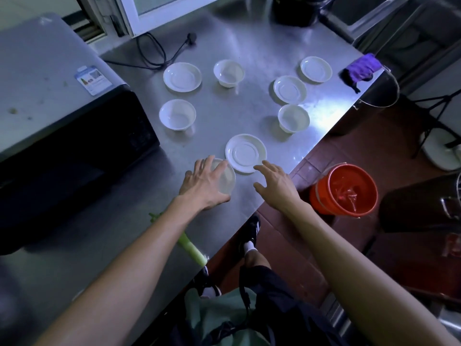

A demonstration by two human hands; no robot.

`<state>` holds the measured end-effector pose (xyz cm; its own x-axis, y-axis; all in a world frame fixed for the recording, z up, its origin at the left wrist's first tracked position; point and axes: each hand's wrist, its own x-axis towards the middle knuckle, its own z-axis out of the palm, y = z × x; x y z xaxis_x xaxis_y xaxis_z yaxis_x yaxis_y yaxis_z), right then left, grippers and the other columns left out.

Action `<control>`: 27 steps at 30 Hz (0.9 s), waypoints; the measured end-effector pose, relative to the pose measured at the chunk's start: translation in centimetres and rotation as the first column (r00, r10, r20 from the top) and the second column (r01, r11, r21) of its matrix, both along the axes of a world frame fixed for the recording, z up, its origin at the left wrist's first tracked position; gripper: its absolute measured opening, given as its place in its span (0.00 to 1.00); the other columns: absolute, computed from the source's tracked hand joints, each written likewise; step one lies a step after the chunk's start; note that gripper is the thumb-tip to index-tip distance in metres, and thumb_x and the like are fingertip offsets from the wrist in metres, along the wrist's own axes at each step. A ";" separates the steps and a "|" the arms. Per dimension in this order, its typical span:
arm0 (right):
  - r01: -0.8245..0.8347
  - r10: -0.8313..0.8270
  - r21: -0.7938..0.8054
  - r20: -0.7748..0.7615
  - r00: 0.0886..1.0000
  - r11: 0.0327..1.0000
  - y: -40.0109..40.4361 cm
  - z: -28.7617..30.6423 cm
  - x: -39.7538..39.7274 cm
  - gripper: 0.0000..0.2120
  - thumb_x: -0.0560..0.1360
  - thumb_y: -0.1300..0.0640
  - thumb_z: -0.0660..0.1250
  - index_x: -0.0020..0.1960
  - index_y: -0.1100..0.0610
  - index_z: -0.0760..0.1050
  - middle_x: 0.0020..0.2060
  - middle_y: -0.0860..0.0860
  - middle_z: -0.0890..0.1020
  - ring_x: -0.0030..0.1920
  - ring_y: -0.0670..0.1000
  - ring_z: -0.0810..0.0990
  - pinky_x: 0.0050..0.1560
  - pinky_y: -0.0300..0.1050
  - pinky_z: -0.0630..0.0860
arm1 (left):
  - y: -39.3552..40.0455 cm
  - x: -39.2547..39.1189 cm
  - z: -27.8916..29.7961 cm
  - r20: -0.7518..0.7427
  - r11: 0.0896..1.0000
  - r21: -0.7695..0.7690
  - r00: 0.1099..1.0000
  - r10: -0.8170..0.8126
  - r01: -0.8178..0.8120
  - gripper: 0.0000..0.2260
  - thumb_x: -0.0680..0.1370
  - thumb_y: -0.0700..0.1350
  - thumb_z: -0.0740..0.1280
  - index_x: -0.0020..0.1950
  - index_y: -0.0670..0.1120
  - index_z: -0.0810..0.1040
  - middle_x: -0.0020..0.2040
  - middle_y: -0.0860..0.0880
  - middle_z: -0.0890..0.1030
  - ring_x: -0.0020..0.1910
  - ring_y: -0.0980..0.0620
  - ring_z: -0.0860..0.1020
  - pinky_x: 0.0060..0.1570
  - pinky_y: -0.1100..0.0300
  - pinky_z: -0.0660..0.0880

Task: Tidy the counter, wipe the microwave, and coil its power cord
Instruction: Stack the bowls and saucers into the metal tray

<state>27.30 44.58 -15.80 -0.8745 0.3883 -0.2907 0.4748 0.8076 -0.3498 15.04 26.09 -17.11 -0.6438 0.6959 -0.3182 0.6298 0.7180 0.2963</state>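
Several white bowls and saucers are scattered over the steel counter (139,201). My left hand (204,183) lies over the nearest bowl (228,177), fingers wrapped on its rim. My right hand (274,181) hovers open just right of it, fingertips at the edge of a saucer (245,152). The grey and black microwave (50,101) stands at the left. Its black power cord (154,51) lies loose behind it, with the plug (190,38) on the counter. A purple cloth (361,69) hangs at the far right corner.
A green stalk (189,245) lies under my left forearm near the counter's front edge. An orange bucket of water (345,189) stands on the floor to the right. A dark pot (295,10) sits at the back. My legs and shoes are below the edge.
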 end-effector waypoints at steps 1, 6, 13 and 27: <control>-0.002 0.002 0.005 -0.004 1.000 1.000 1.3 -0.1 -0.7 0.25 0.77 0.52 0.67 0.73 0.51 0.68 0.73 0.53 0.69 0.73 0.57 0.65 0.67 0.56 0.67 | 0.9 -0.7 0.1 0.002 1.000 0.006 1.000 0.029 -0.029 0.42 0.68 0.64 0.68 0.77 0.60 0.52 0.77 0.48 0.54 0.74 0.44 0.55 0.66 0.42 0.65; 0.009 -0.009 0.014 0.012 1.000 1.000 8.2 -1.0 -4.3 0.30 0.77 0.46 0.67 0.75 0.49 0.64 0.77 0.53 0.62 0.76 0.56 0.60 0.70 0.57 0.62 | 6.0 -3.8 0.7 -0.004 0.994 -0.007 0.994 0.108 -0.108 0.42 0.68 0.65 0.68 0.77 0.61 0.52 0.78 0.48 0.54 0.75 0.44 0.54 0.68 0.41 0.63; -0.024 0.022 0.077 0.030 0.999 0.997 18.3 -2.6 -8.9 0.32 0.75 0.44 0.68 0.76 0.49 0.61 0.78 0.54 0.58 0.78 0.56 0.54 0.71 0.58 0.59 | 14.5 -6.3 1.0 0.013 0.990 -0.067 0.992 0.127 -0.126 0.42 0.68 0.62 0.69 0.78 0.61 0.53 0.79 0.50 0.52 0.76 0.46 0.53 0.69 0.43 0.63; -0.187 0.172 0.094 0.146 0.974 0.978 25.4 -6.0 -13.8 0.43 0.68 0.35 0.69 0.76 0.46 0.54 0.78 0.54 0.50 0.78 0.60 0.49 0.70 0.60 0.59 | 19.8 -7.7 -2.1 -0.016 0.967 -0.139 0.976 0.215 -0.215 0.43 0.66 0.67 0.68 0.77 0.62 0.53 0.77 0.51 0.54 0.75 0.45 0.56 0.64 0.43 0.67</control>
